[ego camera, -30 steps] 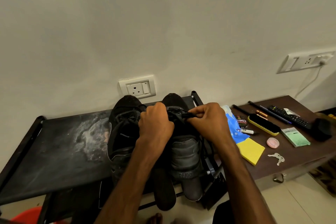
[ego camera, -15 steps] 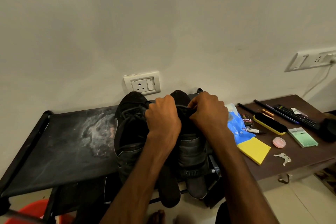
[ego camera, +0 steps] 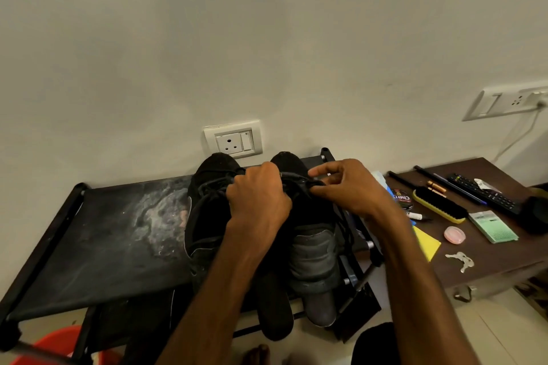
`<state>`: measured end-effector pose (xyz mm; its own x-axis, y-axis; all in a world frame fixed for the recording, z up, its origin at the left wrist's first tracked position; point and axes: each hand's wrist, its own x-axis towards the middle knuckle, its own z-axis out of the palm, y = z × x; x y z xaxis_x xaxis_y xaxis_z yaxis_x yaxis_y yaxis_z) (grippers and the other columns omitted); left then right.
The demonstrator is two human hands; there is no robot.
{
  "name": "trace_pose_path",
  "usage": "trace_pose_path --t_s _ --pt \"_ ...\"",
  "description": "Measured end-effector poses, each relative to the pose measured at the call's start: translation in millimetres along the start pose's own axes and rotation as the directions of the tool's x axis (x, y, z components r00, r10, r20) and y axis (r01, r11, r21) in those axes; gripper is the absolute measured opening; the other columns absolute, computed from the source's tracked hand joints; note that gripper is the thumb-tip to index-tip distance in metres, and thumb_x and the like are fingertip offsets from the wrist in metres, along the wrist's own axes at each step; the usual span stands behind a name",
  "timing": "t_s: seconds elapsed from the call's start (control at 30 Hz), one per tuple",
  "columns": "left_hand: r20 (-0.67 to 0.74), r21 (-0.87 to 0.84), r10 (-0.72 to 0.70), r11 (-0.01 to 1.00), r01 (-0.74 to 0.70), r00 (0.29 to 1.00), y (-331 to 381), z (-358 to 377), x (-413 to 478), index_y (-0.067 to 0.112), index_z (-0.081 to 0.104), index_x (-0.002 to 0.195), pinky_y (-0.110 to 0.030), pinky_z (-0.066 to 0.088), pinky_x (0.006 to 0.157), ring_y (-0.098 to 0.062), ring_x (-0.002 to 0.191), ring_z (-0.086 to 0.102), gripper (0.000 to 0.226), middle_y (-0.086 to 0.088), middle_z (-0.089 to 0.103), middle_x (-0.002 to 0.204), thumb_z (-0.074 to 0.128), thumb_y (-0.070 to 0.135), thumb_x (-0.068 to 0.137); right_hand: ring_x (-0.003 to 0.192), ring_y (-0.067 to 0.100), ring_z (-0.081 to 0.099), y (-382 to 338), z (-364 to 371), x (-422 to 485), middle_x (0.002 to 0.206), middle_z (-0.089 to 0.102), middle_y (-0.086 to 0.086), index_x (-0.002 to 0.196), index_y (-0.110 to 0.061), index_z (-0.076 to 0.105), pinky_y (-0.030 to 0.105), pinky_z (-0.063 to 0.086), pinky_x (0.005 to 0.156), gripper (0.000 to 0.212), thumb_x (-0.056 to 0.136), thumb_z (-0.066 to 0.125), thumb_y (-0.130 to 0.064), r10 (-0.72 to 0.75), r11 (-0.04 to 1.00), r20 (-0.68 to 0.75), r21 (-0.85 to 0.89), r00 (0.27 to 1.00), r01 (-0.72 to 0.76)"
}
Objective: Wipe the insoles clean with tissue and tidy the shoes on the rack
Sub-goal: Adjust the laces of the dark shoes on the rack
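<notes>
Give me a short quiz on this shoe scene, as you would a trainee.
1. True or false: the two black shoes stand on the brown side table.
2. Which lies nearest the keys? A) yellow cloth B) remote C) wall socket
3. Fill in: the left hand and right hand both grip the ____ shoe.
Key: 1 false, they stand on the black rack. 2 A. 3 the right shoe.
</notes>
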<state>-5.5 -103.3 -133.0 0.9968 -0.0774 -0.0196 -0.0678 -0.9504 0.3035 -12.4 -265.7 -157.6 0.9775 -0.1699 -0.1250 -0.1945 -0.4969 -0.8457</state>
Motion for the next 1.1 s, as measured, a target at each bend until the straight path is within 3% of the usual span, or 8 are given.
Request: trace_pose_path --t_s 0.07,0.2,0.37,0.53,0.67,0.8,0.97,1.1 --pt "0.016 0.052 0.023 0.998 -0.024 1.0 -1 -12 -7 0.018 0.06 0.118 -0.035 0.037 0.077 -0.027 0.105 0.061 0.031 -0.004 0.063 0.113 0.068 0.033 0.093 0.087 0.013 0.075 -2 -12 -6 0.091 0.078 0.003 0.116 -0.016 0.072 0.02 0.058 0.078 0.031 0.085 0.079 -0.013 -0.003 0.999 0.132 0.037 0.991 -0.002" --pt "-0.024 0.004 0.012 1.0 -0.012 1.0 -5 -35 -16 0.023 0.063 0.117 -0.038 0.049 0.088 -0.024 0.105 0.064 0.044 0.0 0.067 0.113 0.077 0.049 0.084 0.085 0.009 0.072 -9 -22 -14 0.09 0.076 -0.001 0.118 -0.02 0.07 0.016 0.051 0.068 0.038 0.083 0.083 -0.027 -0.003 0.997 0.139 -0.081 0.99 0.015" --pt "-0.209 -0.197 -0.02 0.98 -0.022 0.978 -9 -49 -19 0.027 0.074 0.105 -0.042 0.054 0.088 -0.022 0.095 0.068 0.022 0.004 0.072 0.101 0.066 0.044 0.095 0.087 0.012 0.073 -14 -34 -24 0.085 0.077 0.0 0.117 -0.026 0.071 0.034 0.057 0.086 0.037 0.082 0.084 -0.025 -0.047 0.99 0.015 -0.135 0.999 0.049" --pt "-0.16 -0.167 -0.013 0.986 -0.014 0.987 -14 -57 -28 0.026 0.072 0.101 -0.051 0.052 0.09 -0.027 0.093 0.065 0.042 0.001 0.07 0.095 0.043 0.056 0.102 0.065 0.018 0.067 -30 -39 -38 0.073 0.075 0.001 0.091 -0.025 0.076 0.028 0.05 0.058 0.013 0.08 0.083 -0.025 -0.014 0.966 -0.045 -0.26 0.999 0.002" --pt "-0.18 -0.281 0.097 0.948 -0.146 0.979 -7 -59 -33 0.023 0.072 0.099 -0.041 0.055 0.084 -0.018 0.083 0.067 0.039 0.004 0.07 0.089 0.042 0.048 0.104 0.068 0.019 0.07 -48 -37 -49 0.073 0.076 0.003 0.093 -0.02 0.078 0.036 0.058 0.078 0.005 0.091 0.073 -0.02 -0.14 0.989 -0.017 0.046 0.99 0.14" --pt "-0.144 -0.484 0.245 0.827 -0.284 0.959 1 -48 -25 0.025 0.072 0.107 -0.008 0.051 0.065 -0.003 0.078 0.068 0.014 0.009 0.072 0.095 0.062 0.021 0.098 0.088 0.029 0.076 -64 -28 -55 0.09 0.078 0.013 0.108 -0.01 0.076 0.038 0.063 0.084 0.017 0.097 0.065 -0.018 -0.157 0.92 0.043 0.369 0.987 0.13" --pt "0.04 -0.563 0.386 0.77 -0.298 0.922 2 -38 -21 0.016 0.053 0.127 -0.046 0.059 0.089 -0.02 0.103 0.068 0.048 -0.002 0.067 0.115 0.049 0.013 0.079 0.095 0.028 0.076 -65 -31 -59 0.096 0.078 0.014 0.11 -0.003 0.073 0.032 0.062 0.083 0.02 0.097 0.065 -0.017 -0.143 0.87 0.038 0.482 0.989 0.108" --pt "-0.005 -0.466 0.345 0.83 -0.307 0.939 1 -31 -21 0.015 0.059 0.105 -0.046 0.06 0.079 -0.022 0.091 0.068 0.016 -0.005 0.066 0.1 0.049 0.007 0.096 0.098 0.016 0.075 -60 -34 -66 0.101 0.079 0.003 0.11 -0.011 0.075 0.021 0.058 0.088 0.02 0.097 0.064 -0.021 -0.22 0.91 0.157 0.388 0.963 0.144"
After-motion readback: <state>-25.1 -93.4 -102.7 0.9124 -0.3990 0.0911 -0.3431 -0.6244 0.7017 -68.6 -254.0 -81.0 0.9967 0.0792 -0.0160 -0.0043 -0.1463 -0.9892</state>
